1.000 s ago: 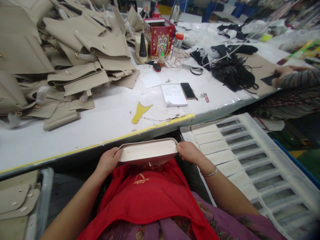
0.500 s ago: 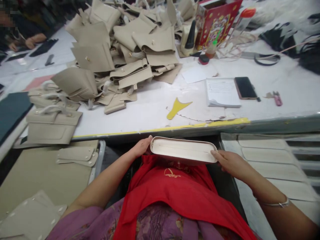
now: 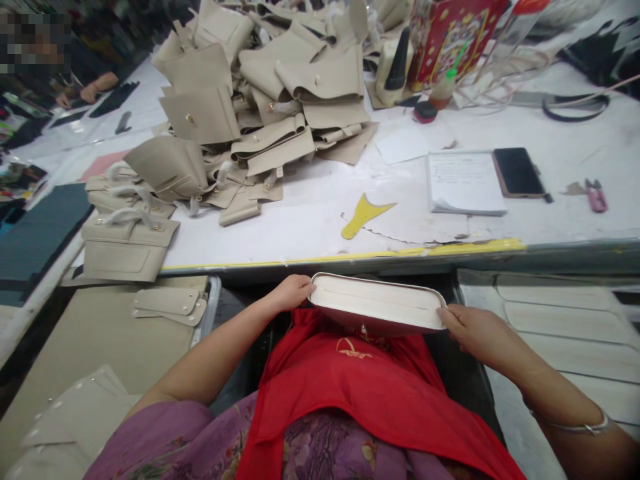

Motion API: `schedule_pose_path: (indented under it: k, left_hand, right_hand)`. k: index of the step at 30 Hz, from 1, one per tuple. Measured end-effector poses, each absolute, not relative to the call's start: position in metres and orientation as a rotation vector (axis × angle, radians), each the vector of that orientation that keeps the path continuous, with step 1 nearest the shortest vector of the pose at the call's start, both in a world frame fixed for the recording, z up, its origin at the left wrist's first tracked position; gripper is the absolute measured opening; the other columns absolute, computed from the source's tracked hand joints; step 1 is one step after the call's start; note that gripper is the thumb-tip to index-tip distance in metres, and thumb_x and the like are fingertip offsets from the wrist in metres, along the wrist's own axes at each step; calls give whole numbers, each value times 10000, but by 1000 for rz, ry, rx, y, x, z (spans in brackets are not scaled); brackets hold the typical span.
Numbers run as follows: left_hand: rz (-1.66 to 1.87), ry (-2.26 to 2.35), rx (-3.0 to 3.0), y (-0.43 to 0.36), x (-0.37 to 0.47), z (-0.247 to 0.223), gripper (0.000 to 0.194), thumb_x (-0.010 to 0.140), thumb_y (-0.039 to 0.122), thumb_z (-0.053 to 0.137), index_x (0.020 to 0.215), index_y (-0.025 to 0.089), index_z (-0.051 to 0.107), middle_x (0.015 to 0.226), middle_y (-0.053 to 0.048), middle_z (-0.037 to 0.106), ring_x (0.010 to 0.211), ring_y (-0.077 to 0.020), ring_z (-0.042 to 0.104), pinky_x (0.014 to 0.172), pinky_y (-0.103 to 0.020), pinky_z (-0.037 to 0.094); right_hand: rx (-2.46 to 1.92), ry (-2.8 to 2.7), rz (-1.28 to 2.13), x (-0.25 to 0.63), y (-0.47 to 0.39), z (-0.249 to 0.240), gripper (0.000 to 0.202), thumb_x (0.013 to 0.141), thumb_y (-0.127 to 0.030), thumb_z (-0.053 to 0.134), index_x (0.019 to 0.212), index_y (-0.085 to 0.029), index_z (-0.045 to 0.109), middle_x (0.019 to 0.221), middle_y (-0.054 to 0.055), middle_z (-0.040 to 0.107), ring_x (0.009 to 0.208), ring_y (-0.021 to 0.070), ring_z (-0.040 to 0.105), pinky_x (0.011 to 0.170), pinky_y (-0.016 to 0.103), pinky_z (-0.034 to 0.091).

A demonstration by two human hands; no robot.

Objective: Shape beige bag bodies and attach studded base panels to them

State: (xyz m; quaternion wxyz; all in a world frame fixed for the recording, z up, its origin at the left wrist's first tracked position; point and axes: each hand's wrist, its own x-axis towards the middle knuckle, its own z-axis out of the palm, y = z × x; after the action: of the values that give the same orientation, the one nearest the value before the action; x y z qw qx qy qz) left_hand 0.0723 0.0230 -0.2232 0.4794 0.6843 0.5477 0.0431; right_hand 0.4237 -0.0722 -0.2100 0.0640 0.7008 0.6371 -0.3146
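Note:
A long pale panel with rounded ends (image 3: 375,300) is held level in front of the red apron (image 3: 380,373), just below the table's front edge. My left hand (image 3: 294,292) pinches its left end, and my right hand (image 3: 463,325) grips its right end with the thumb on top. Reddish-brown material and a small metal stud show under the panel's near edge. On the table beyond lies a yellow cutout piece (image 3: 364,217).
Beige bag parts (image 3: 200,100) are heaped on the white table (image 3: 310,233), with a handled bag (image 3: 125,250) at the left. Notepad (image 3: 465,183), phone (image 3: 519,173) and pink nippers (image 3: 596,197) lie right. Trays (image 3: 215,300) of parts flank me. Another person's hands (image 3: 90,92) are far left.
The view has shifted, so the table items appear farther right. Both hands still hold the panel, which is tilted slightly differently, with a metal stud now showing beneath it.

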Motion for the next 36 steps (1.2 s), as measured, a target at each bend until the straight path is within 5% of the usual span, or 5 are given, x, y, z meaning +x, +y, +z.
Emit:
schedule_pose_path:
  k: [4,10,17,28,36]
  left_hand:
    - [49,1265,1616,29,70,-222,294,745,411,540,612,150,524,578,6,529,524,-105,489,522,-228,383]
    - [147,1078,1076,32,55,-239,603,739,700,451,775,110,570,679,-48,570,577,-120,546,573,-276,468]
    - [377,974,877,21,48,-263,466,697,558,646,820,121,540,677,-8,541,568,-96,512,557,-252,448]
    - [496,1015,993,13,59,-274,462,713,554,630,643,164,392,510,69,437,448,-44,390,464,-183,264]
    - [268,1110,1435,27,60,-253,461,742,589,533,602,166,414,549,45,414,517,-74,367,497,-209,280]
  right_hand:
    - [2117,1946,-929,426,-74,-215,408,877,-406,253,682,-181,532,580,51,602,510,165,547,516,271,340]
    - [2134,1950,-918,425,-75,-215,381,869,-399,274,657,-193,515,576,62,603,529,182,555,522,285,347]
    - [2150,1897,-976,424,-75,-216,383,878,-405,273,656,-196,505,580,54,605,551,180,574,541,280,364]
    - [2173,1829,-1035,426,-75,-220,369,902,-380,267,645,-216,475,596,65,608,526,189,583,578,319,374]
    - [2185,1807,-1119,427,-75,-223,354,897,-384,286,675,-214,502,633,82,627,512,185,579,586,320,374]
